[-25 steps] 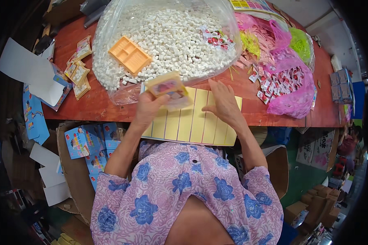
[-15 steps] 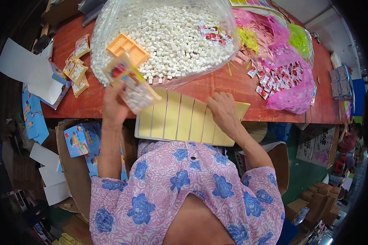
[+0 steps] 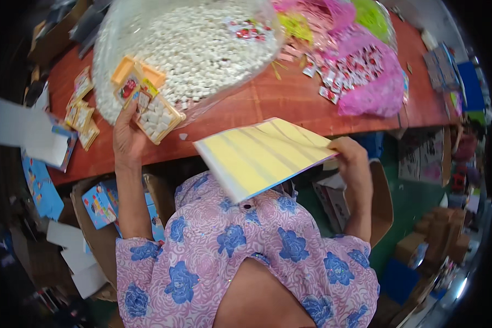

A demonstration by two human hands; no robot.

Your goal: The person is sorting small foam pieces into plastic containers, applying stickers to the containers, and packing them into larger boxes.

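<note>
My left hand (image 3: pixel 128 136) is closed around the near left edge of a small yellow plastic tray (image 3: pixel 157 117), tilted above the table edge. White cubes fill the tray's lower part and a sachet with a red fruit picture lies in its upper part. Behind it, an orange compartment tray (image 3: pixel 154 75) rests on white cubes in a large clear plastic bag (image 3: pixel 202 49). At the right, my right hand (image 3: pixel 354 158) grips the right end of a yellow sheet with darker stripes (image 3: pixel 262 156), which hangs over my lap, blurred by motion.
Several filled trays (image 3: pixel 81 117) lie on the red table (image 3: pixel 246 109) at the left, beside an open blue-and-white carton (image 3: pixel 63 147). A pink bag (image 3: pixel 374 98) with small sachets (image 3: pixel 361 65) lies at the right. A cardboard box (image 3: pixel 161 197) stands below the table edge.
The view has shifted. My right hand has moved from the sheet's top edge to its right end, drawing it rightward and tilting it. My left hand still holds the filled tray, now farther left.
</note>
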